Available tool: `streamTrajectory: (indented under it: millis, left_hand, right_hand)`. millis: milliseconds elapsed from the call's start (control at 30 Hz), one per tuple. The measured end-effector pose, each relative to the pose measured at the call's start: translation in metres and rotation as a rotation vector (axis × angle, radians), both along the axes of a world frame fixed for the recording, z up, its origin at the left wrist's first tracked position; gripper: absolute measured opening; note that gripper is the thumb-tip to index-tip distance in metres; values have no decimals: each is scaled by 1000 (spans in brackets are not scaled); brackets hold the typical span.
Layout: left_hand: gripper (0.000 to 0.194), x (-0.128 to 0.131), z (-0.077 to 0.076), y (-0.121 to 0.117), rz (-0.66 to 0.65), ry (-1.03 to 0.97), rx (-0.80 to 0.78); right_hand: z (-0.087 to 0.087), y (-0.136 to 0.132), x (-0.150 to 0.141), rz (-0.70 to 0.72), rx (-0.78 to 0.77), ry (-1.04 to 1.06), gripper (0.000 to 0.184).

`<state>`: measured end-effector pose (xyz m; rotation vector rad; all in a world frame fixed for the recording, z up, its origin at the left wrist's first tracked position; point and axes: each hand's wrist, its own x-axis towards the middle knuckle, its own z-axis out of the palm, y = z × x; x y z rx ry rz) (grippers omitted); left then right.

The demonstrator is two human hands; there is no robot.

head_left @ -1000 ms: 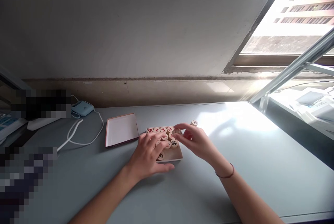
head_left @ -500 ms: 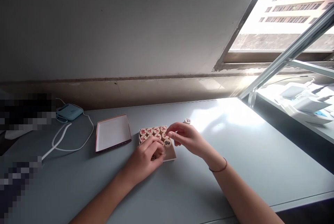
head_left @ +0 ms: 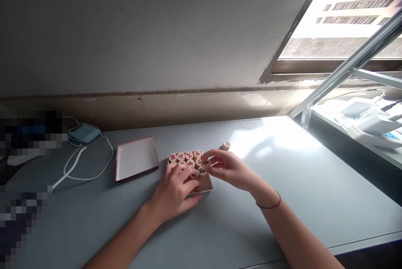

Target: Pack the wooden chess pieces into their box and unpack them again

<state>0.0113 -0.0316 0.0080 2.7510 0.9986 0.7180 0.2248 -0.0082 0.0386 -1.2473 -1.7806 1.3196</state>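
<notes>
A shallow box holds rows of round Chinese chess pieces, most with red characters. My left hand lies over the box's front left part, fingers spread and thumb stretched out along the near edge. It hides some of the pieces. Between the thumb and fingers of my right hand is a Chinese chess piece with a black character, held over the box's right side. Just below it, a black-marked piece sits in the box. A short stack of pieces stands on the table behind my right hand.
Left of the box lies an open box lid, white inside. Farther left are a light blue device and a white cable. A metal frame and a shelf with white items stand at the right.
My left hand's fingers have spread and its thumb has moved out toward the near edge. A black-marked piece now shows in my right hand's fingers above the box.
</notes>
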Motion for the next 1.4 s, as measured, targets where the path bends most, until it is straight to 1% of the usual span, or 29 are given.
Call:
streamTrajectory:
  millis: [133,233,400,533,600,700,767,933,1000,1033,1100,1167,1233,1267,1333,1400]
  left_hand:
    - [18,-3,-2,1,12,49,-7]
    - [31,-6,-2,3,43,53,-32]
    - [41,-10,2,6,55,55,-59]
    - [50,-11,6,8,28,55,-108]
    - [50,-12,6,9,28,52,-118]
    - [48,-14,6,10,39,59,-116]
    - [47,-14,5,10,44,66,-111]
    - [44,-15,4,9,39,76,-90]
    - [43,-14,4,9,33,73,-72]
    - [43,-13,4,9,30,70,-59]
    - [44,-10,3,8,21,61,-21]
    - [42,-5,1,7,7,65,15]
    - [37,0,-2,5,-6,89,35]
    - [33,2,-4,5,-9,104,40]
    - [25,5,-6,3,-12,128,50]
    - [20,7,-8,2,-8,136,65]
  right_hand:
    - [6,-6,1,132,95,-222,9]
    - [9,-13,-4,197,175,-307,4]
    - [4,-25,-19,236,254,-402,8]
    - [-1,-28,-28,239,299,-439,19]
    - [0,-28,-28,245,303,-456,21]
    - [4,-27,-25,240,286,-525,14]
    - [6,-26,-22,246,274,-556,12]
    - [7,-27,-19,298,299,-488,21]
    - [7,-25,-18,296,307,-454,23]
    - [6,-23,-16,273,308,-436,25]
    - [3,-15,-10,154,333,-417,26]
    - [-4,-4,1,-60,406,-471,27]
    - [-16,9,13,-295,494,-622,35]
    - [-22,15,19,-375,502,-714,40]
    - [-35,25,30,-430,449,-843,46]
    - [-46,32,37,-409,389,-888,45]
